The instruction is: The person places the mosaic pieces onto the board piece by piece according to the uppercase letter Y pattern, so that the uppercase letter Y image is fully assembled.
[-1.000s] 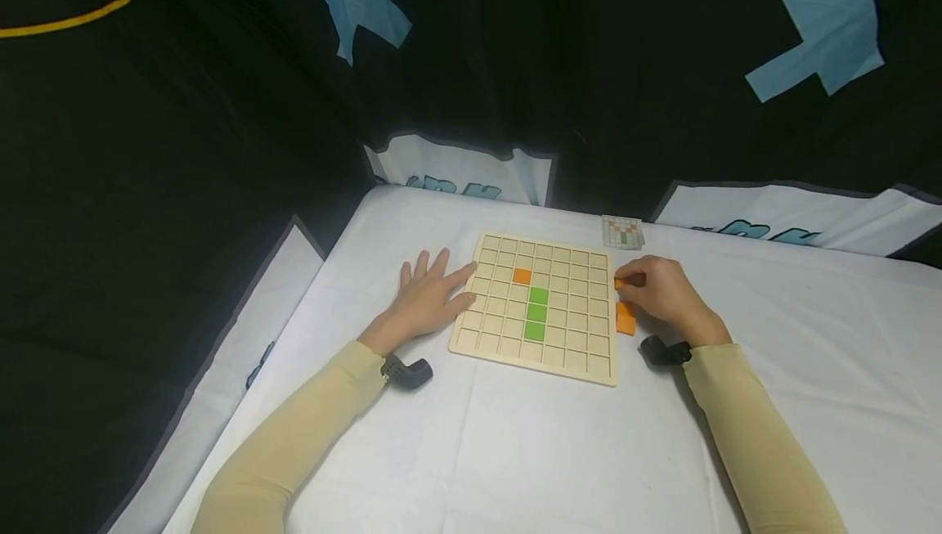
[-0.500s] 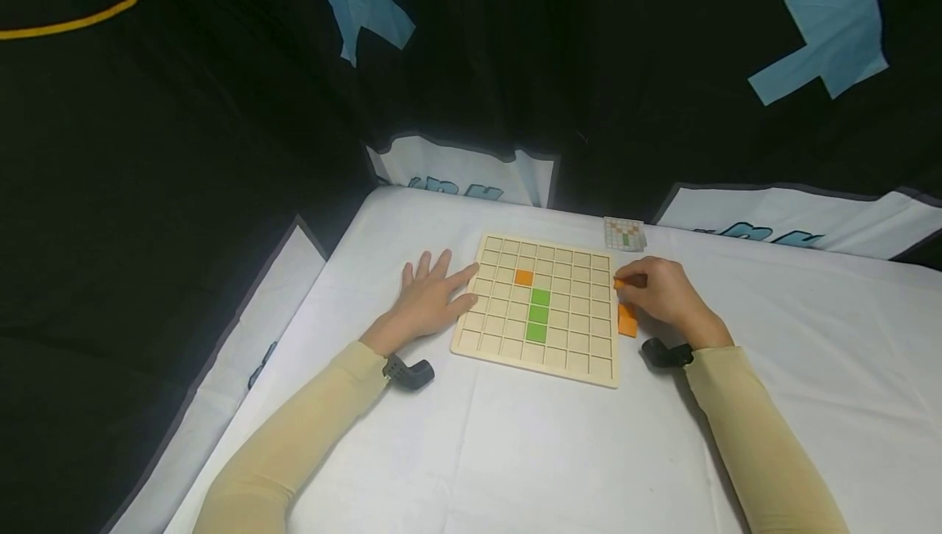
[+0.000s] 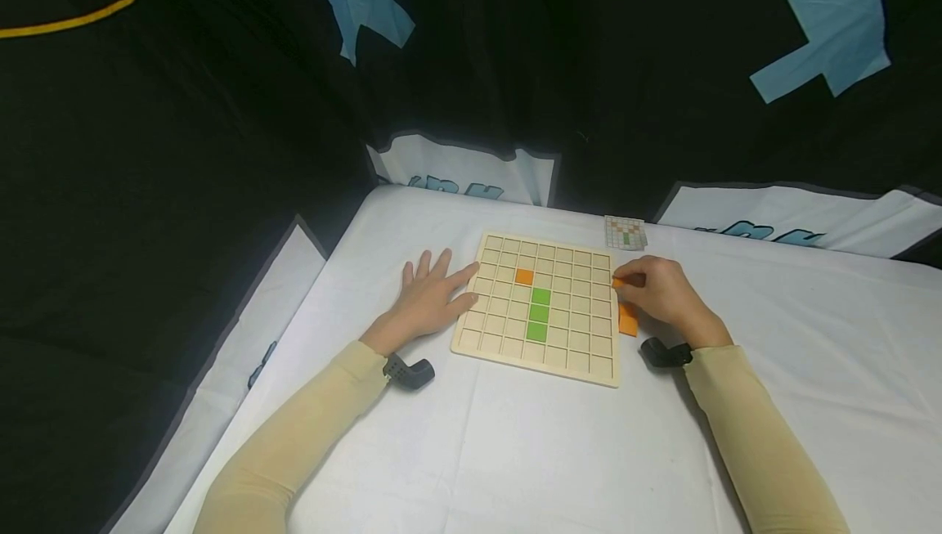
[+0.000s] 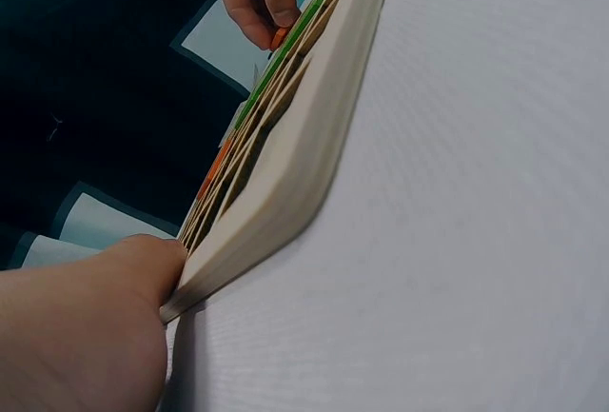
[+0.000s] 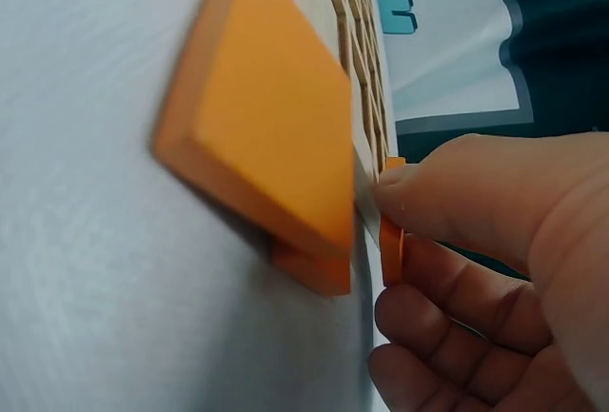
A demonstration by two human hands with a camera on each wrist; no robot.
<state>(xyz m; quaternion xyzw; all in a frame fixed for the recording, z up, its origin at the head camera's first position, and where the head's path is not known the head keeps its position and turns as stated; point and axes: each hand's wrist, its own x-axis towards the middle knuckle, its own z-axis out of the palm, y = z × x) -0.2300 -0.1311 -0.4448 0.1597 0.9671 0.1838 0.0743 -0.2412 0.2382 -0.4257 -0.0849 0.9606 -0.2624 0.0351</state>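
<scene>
A square wooden grid board [image 3: 574, 343] lies on the white table. Three green tiles [image 3: 539, 313] form a column in its cells, with one orange tile [image 3: 524, 276] up and left of them. My left hand [image 3: 423, 301] is spread flat, its thumb and index finger touching the board's left edge. At the right edge, my right hand [image 3: 657, 289] pinches an orange tile [image 5: 391, 241] between thumb and fingers. Beside that hand, more orange tiles [image 5: 271, 112] lie on the table against the board, one resting over another.
A small printed card [image 3: 625, 233] with a coloured grid pattern lies behind the board's far right corner. Dark curtains with blue tape [image 3: 832, 35] hang behind the table. Each wrist carries a black camera mount [image 3: 409, 373].
The right hand's pinched orange tile has shifted very slightly left to the board's edge. The left hand and the board's tiles stay the same.
</scene>
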